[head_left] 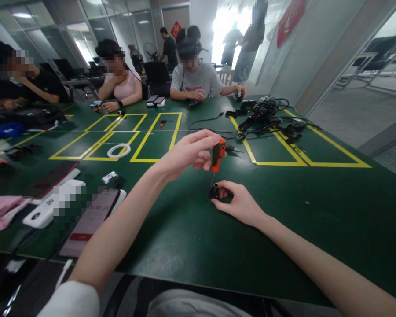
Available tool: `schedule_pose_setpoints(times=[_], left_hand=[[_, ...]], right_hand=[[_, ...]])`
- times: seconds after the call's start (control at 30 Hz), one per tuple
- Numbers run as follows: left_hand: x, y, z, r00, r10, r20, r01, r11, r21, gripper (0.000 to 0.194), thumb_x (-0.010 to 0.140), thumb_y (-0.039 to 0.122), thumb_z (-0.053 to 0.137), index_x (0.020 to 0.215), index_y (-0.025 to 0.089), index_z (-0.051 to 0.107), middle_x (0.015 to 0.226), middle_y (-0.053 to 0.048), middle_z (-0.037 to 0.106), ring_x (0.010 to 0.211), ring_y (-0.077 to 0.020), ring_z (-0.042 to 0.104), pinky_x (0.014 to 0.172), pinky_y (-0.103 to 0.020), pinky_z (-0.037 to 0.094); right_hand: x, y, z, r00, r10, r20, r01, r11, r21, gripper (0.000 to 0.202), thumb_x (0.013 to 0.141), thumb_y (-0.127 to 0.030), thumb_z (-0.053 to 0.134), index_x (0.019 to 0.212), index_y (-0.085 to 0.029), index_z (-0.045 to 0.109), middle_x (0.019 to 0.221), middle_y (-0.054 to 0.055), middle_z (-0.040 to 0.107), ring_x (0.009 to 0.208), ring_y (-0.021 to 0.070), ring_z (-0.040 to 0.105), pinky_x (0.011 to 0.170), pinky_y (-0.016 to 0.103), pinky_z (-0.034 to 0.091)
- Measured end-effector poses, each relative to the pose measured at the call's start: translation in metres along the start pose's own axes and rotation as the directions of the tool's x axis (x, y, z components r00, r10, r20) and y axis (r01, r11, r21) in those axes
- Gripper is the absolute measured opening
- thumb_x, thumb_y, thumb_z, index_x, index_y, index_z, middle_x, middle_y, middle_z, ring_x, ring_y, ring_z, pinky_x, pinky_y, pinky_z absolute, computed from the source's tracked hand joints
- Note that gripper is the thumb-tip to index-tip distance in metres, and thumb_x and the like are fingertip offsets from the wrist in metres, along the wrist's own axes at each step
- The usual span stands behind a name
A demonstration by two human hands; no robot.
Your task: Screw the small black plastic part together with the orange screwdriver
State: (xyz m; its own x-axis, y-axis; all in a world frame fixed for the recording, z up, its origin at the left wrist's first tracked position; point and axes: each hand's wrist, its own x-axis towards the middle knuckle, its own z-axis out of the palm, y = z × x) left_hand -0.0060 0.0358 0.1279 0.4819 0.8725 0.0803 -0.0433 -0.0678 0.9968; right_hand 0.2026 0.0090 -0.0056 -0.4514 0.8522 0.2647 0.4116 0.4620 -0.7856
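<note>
My left hand (193, 154) grips an orange and black screwdriver (218, 154) by its handle, with the thin shaft pointing down. The shaft's lower end reaches a small black part (214, 192) on the green table (185, 229). My right hand (236, 200) pinches that part from the right between thumb and fingers. What kind of part it is cannot be made out. Whether the tip sits in a screw is too small to see.
Beyond my hands lies a tangle of black cables (264, 114). A white tape roll (119, 150) rests inside yellow tape outlines. Left of me are a phone (90, 222) and a white power bank (54, 202). Several people sit across the table, one person (196, 77) directly opposite.
</note>
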Motion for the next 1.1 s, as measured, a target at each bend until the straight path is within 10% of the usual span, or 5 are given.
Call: schedule_pose_setpoints(times=[0.23,0.43,0.77,0.93,1.1], left_hand=[[-0.003,0.004,0.005,0.999,0.047,-0.026,-0.044,0.996,0.083,0.024,0.09,0.04,0.073,0.097,0.018,0.073,0.071,0.003,0.059,0.052,-0.0049,0.043,0.048,-0.021,0.028],[-0.003,0.004,0.001,1.0,0.003,0.015,-0.002,1.0,-0.03,0.032,0.09,0.048,0.069,0.092,0.017,0.059,0.095,-0.008,0.078,0.053,-0.0086,0.061,0.052,-0.022,0.046],[-0.005,0.006,0.009,0.998,0.033,-0.045,-0.033,0.999,0.001,0.034,0.08,0.042,0.086,0.092,0.015,0.072,0.072,0.004,0.06,0.048,-0.0009,0.039,0.045,-0.018,0.024],[-0.004,0.004,0.01,1.0,-0.009,0.004,0.009,0.999,-0.033,0.048,0.092,0.062,0.066,0.092,0.015,0.064,0.08,-0.004,0.071,0.048,-0.0078,0.057,0.046,-0.021,0.041],[-0.004,0.002,0.009,1.0,-0.002,-0.006,0.002,1.0,-0.007,0.031,0.097,0.048,0.064,0.105,0.02,0.055,0.086,-0.003,0.075,0.047,-0.0073,0.058,0.044,-0.019,0.037]], right_hand=[[0.0,0.001,0.001,1.0,-0.014,-0.012,0.014,1.0,-0.016,0.021,0.084,-0.032,0.073,0.1,-0.019,0.071,0.08,0.002,0.069,0.072,0.019,0.063,0.066,0.03,0.051],[-0.001,0.0,0.0,1.0,-0.024,-0.008,0.024,1.0,-0.009,0.02,0.084,-0.029,0.074,0.101,-0.018,0.071,0.08,0.002,0.068,0.072,0.0191,0.064,0.068,0.03,0.053],[0.0,0.004,-0.001,0.999,-0.036,0.009,0.036,0.999,0.012,0.02,0.086,-0.031,0.074,0.101,-0.018,0.071,0.081,0.002,0.07,0.071,0.0187,0.065,0.068,0.029,0.053],[-0.001,0.006,0.0,0.998,-0.055,0.02,0.054,0.998,0.029,0.021,0.087,-0.033,0.072,0.101,-0.018,0.071,0.081,0.002,0.07,0.072,0.0187,0.064,0.068,0.03,0.052],[-0.002,0.007,-0.001,0.996,-0.09,-0.003,0.089,0.993,-0.083,0.016,0.087,-0.029,0.074,0.099,-0.019,0.069,0.083,0.002,0.069,0.075,0.0201,0.065,0.073,0.033,0.051]])
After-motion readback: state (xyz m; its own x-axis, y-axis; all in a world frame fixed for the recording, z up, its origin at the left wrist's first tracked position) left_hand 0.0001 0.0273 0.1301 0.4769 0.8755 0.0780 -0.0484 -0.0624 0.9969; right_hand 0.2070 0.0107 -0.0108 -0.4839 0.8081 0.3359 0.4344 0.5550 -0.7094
